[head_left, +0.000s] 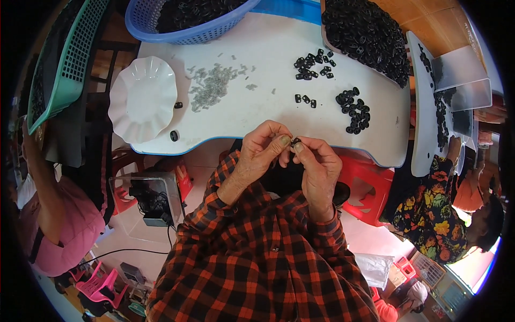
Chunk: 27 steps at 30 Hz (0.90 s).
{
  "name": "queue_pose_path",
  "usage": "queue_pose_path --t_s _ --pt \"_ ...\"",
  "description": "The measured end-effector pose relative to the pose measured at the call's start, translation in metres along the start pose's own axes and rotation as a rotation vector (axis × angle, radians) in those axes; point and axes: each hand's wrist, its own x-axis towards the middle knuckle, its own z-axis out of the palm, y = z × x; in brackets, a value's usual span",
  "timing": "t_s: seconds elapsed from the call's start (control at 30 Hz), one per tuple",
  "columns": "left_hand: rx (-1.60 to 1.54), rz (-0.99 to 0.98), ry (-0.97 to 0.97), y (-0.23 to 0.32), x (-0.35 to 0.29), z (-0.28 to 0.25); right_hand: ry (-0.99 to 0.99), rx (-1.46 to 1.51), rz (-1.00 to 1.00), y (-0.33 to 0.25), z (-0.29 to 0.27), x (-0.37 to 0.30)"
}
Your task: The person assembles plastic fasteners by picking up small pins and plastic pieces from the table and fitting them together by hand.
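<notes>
Left hand (264, 146) and right hand (317, 165) pinch narrowly on one black part (295, 141) by table's (236, 122) near edge; plate (142, 99) left; clear pegs (210, 88) far left; black pieces (353, 111) right.

White table (241, 119) with black parts (352, 113), clear pieces (210, 88), plate (142, 99), blue basket (206, 36).

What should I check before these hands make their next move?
1. Small black piece held by both the left hand and right hand: ok, pinched at the fingertips.
2. Whole piece visible: not ok, fingers cover part.
3. Inside of the piece: cannot tell.
4. Clear slender pieces on the white table: ok, loosely heaped.
5. Oval black parts grouped at right: ok.
6. White plate wholly over the table: not ok, seems to overhang the left edge.
</notes>
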Motion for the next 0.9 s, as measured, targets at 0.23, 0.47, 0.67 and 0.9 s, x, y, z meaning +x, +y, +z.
queue_pose_path --t_s 0.23,0.47,0.67,0.9 --pt "0.053 0.025 -0.026 0.001 -0.001 0.0 0.021 -0.026 0.004 -0.002 0.0 0.0" --pt "0.24 0.067 -0.036 0.005 -0.002 0.0 0.07 -0.074 0.03 0.001 0.0 -0.001" --pt "0.37 0.067 -0.005 0.008 -0.003 0.003 0.057 -0.162 -0.006 -0.001 0.001 -0.003" --pt "0.475 0.096 0.02 0.009 -0.004 0.003 0.035 -0.376 -0.171 -0.001 0.003 -0.004"
